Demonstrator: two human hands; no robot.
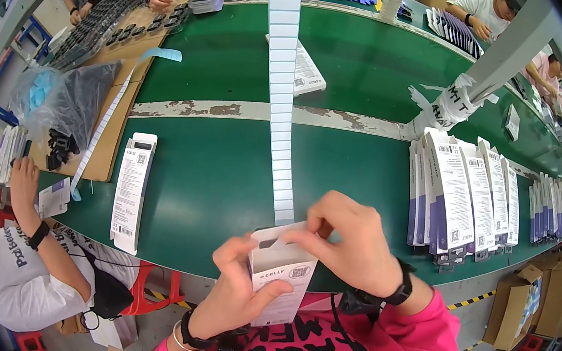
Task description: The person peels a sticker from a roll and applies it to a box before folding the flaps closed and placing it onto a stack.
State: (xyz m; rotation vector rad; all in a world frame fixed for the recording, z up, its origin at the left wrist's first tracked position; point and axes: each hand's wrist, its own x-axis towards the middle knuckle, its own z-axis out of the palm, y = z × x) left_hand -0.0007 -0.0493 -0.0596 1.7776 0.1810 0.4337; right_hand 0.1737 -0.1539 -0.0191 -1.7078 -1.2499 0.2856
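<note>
Close to my body, a white carton box (278, 296) is tilted upright in my left hand (239, 286). The thumb lies across its printed front and the fingers wrap its left side. The top end shows raised flaps. My right hand (353, 244) is curled at that top end, its thumb along the flap edge. Whatever its bent fingers pinch, if anything, is hidden. A long strip of pale blank labels (282, 105) runs from the top of view down to just behind the box.
A similar box (130, 192) lies flat at left, and another box (306, 71) farther back. Rows of filled-looking boxes (457, 197) stand at right near a taped post (447, 105). A co-worker (31, 264) sits at left by a cardboard sheet (107, 133); others work across the green table (212, 167).
</note>
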